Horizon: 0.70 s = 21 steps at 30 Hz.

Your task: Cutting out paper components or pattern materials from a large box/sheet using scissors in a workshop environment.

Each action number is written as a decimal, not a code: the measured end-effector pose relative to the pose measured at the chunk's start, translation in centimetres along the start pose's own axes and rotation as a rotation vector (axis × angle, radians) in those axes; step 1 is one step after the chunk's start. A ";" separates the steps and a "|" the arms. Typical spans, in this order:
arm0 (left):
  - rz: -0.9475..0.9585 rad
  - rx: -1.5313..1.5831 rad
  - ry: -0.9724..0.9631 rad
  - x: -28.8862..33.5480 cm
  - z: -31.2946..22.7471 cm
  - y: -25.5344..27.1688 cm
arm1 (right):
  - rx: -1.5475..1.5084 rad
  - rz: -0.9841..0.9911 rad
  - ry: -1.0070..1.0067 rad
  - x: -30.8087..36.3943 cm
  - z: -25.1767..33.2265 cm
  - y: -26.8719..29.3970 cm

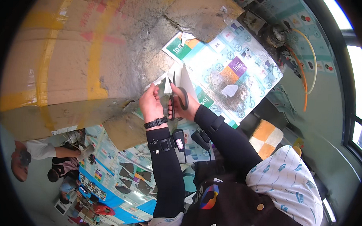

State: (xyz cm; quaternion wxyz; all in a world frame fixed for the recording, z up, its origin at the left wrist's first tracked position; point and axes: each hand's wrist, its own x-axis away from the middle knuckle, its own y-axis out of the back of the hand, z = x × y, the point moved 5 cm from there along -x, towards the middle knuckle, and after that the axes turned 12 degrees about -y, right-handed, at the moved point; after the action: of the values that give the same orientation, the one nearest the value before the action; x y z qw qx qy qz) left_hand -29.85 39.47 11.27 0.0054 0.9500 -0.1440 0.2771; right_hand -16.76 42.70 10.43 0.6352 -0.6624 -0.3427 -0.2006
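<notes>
My right hand (190, 107) grips dark-handled scissors (184, 98), fingers in the loops. Their narrow blades point away from me and look slightly parted. Close on the left, my left hand (150, 102) is closed with its fingertips together at a thin white sheet (186, 78), which stands up around the blades. Part of that sheet is hidden behind the hands and scissors. Beneath lies a printed sheet (251, 49) with colourful pictures and a dark smudge. A small white cut-out piece (230, 90) rests on the smudge.
Worn cardboard (67, 45) with yellow tape covers the left and far side. An orange hose (300, 69) and a pale tube hang at the right. A checkered cushion (266, 138) is near my right arm. Other people (63, 170) are at a long table (122, 206) at lower left.
</notes>
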 end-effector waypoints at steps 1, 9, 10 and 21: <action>-0.001 0.000 0.014 0.0 0.1 0.0 | -0.005 0.006 0.005 0.2 0.2 -0.4; 0.008 0.019 0.036 0.2 -0.3 -1.0 | 0.159 -0.013 0.010 -0.7 0.6 -0.4; -0.025 0.001 0.057 0.5 -0.2 -0.8 | 0.135 0.020 0.027 -1.3 1.2 -1.0; 0.009 0.043 0.067 -0.4 2.0 0.4 | 0.228 -0.363 0.541 -6.9 4.9 0.9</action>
State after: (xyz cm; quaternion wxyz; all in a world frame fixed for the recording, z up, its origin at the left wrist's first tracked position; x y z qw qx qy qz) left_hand -29.21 39.04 9.35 -0.0116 0.9394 -0.1419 0.3120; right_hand -21.69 46.13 4.42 0.7269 -0.4385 -0.2943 -0.4390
